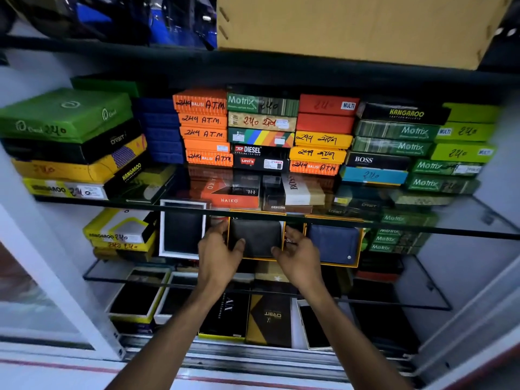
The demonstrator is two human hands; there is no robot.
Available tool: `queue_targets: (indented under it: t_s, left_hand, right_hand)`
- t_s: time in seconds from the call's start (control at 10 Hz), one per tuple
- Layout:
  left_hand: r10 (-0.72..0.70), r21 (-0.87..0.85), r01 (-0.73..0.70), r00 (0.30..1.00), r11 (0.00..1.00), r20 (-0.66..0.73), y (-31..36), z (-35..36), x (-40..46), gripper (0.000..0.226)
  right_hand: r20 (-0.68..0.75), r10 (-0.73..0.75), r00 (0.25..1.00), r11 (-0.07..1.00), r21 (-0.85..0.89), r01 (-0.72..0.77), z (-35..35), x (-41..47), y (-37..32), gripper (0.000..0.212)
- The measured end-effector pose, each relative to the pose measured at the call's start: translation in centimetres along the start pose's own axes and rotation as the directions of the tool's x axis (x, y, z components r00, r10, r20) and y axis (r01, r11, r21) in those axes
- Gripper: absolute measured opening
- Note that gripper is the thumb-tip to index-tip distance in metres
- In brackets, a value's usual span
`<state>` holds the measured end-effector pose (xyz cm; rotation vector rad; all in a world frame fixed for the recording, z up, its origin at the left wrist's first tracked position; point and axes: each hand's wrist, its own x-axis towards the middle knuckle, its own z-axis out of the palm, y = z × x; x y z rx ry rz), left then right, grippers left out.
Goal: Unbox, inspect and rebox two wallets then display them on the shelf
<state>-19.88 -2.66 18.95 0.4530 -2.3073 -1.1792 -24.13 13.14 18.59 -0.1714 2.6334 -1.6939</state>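
You grip an open box (277, 240) with a black wallet (255, 237) in it, your left hand (218, 253) on its left edge, your right hand (299, 256) on its right. It stands upright on the middle glass shelf (112, 273), between a white-framed wallet box (183, 230) and a blue wallet (333, 243).

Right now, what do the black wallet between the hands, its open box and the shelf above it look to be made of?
Black wallet: matte, finely grained, probably leather or imitation; the frame cannot tell which.
Open box: thin yellow-orange rim, looks like printed cardboard.
Shelf: clear glass, since boxes below show through and its edge is greenish.
Left hand and right hand hold the box's sides.
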Motion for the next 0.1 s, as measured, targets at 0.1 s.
queue_targets:
  t_s: [0.1]
  left_hand:
    - [0.155, 0.115, -0.150, 0.987, 0.982, -0.035, 0.51, -0.72, -1.81, 0.057]
  right_hand:
    - [-0.072, -0.141, 0.987, 0.988, -0.073, 0.136, -0.67, -1.93, -0.55, 0.057]
